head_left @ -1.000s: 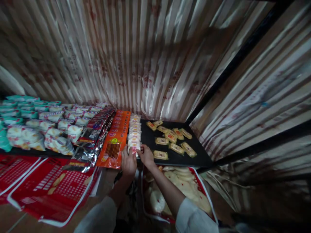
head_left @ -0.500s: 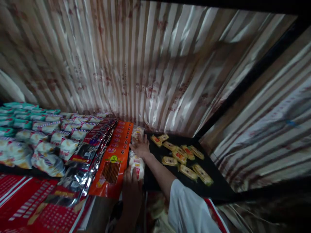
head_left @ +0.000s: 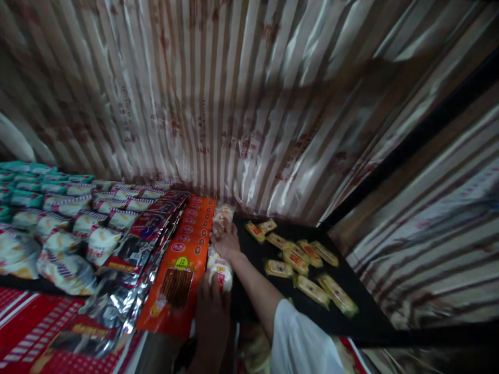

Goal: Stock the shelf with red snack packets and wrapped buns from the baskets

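Note:
A row of small white snack packets [head_left: 220,270] runs front to back between an orange snack pouch [head_left: 183,249] and small yellow-wrapped snacks on the right. My right hand [head_left: 226,240] lies over the middle of the row, its fingers stretched towards the back and partly hiding the packets. At the near end, my left hand [head_left: 212,306] rests its outstretched fingers against the front white packet and close to the orange pouch's edge. Neither hand is wrapped round anything that I can see.
Several yellow-wrapped snacks [head_left: 298,258] lie scattered on the black shelf [head_left: 253,296]. Silver and dark pouches [head_left: 144,234] overlap left of the orange one, beside white bags [head_left: 101,241] and green packets [head_left: 25,197]. Striped sheeting [head_left: 234,104] hangs behind; a dark post [head_left: 409,140] slants at right.
The view has shifted slightly, so the shelf's near edge sits lower. Both hands stay on the row of white packets, with hardly any movement relative to it.

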`<state>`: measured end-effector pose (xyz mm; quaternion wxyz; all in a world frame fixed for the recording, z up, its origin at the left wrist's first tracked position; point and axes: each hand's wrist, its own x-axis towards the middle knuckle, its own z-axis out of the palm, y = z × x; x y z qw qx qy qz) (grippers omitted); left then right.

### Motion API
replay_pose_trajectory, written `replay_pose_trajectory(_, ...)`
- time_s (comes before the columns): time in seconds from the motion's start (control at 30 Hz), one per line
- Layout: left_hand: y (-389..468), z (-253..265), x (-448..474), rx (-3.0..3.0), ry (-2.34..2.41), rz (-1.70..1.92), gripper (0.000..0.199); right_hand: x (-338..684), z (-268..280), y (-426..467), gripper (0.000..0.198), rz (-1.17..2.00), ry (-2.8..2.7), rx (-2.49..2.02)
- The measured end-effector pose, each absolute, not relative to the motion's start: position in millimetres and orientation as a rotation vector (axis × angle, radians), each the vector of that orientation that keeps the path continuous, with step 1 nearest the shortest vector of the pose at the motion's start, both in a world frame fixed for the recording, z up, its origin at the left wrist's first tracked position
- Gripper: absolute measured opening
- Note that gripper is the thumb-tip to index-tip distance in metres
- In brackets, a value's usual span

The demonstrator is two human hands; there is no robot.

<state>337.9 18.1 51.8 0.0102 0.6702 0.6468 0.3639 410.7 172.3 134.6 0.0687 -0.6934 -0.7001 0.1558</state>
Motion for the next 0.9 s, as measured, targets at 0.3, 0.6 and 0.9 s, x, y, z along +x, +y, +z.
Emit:
replay_pose_trajectory(0.3, 19.6, 57.2, 339.0, 2.086, 2.024, 1.145, 0.040, 412.3, 137.7, 171.0, 0.059, 0.643, -2.009, -2.039)
replay_pose_trajectory(0.6, 14.3, 66.6, 342.7, 2.054, 2.037, 1.234, 0.039, 413.2, 148.4, 168.4, 0.062, 0.683, -2.016, -2.079)
replay_pose_trajectory(0.9, 10.9, 77.6, 338.4, 2.167, 2.006, 1.183, 0.042, 419.4, 137.2, 150.3, 0.058, 0.469, -2.049, -1.944)
